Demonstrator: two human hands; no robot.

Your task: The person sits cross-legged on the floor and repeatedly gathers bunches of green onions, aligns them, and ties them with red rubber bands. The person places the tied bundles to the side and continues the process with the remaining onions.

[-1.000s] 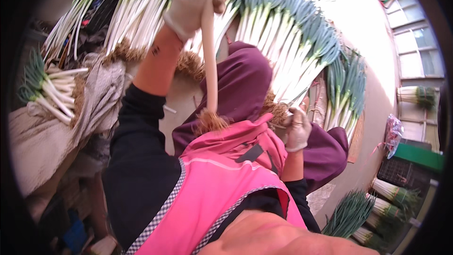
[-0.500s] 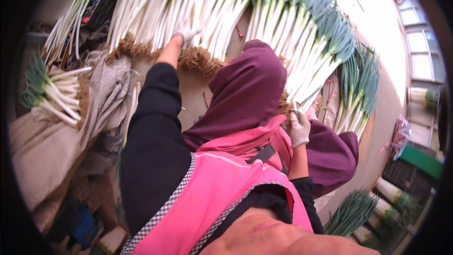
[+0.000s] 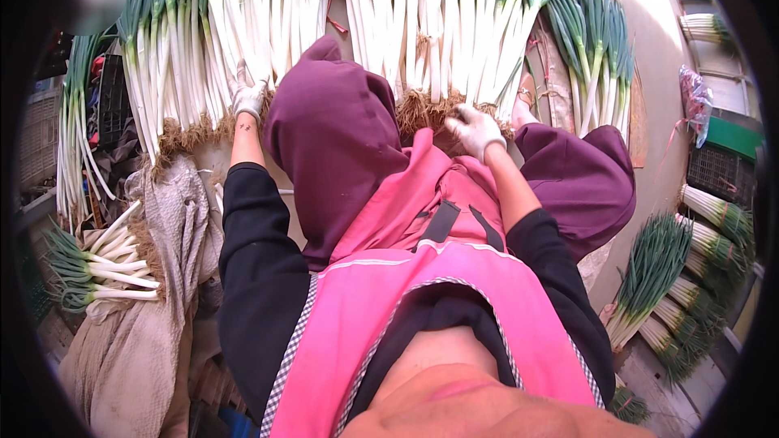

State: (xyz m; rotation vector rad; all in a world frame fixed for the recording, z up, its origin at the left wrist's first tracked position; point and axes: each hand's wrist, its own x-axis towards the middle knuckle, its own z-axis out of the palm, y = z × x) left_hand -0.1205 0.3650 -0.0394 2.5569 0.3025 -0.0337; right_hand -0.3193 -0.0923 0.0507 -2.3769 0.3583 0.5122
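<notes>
In white gloves, both my hands are at a long row of green onions (image 3: 446, 24) with white stalks, green tops pointing away and brown roots towards me. My left hand (image 3: 246, 97) lies on the lower white stalks of the left bunch (image 3: 182, 65), its fingers stretched along them. Nearer the middle, my right hand (image 3: 477, 130) has its fingers curled at the root ends (image 3: 430, 111) of the bunch between my knees. The stalks under its fingers are partly hidden.
A small pile of green onions (image 3: 109, 268) lies on sacking (image 3: 174, 211) at left. More stand by a black crate (image 3: 114, 101). At right are another bunch (image 3: 596, 57), tied bundles (image 3: 714, 211) and a green-topped crate (image 3: 730, 142). My bent knees flank the middle bunch.
My left hand has drawn back towards me, from far along the stalks to near the root ends. My right hand has moved inward to the roots. The view has turned and shifted.
</notes>
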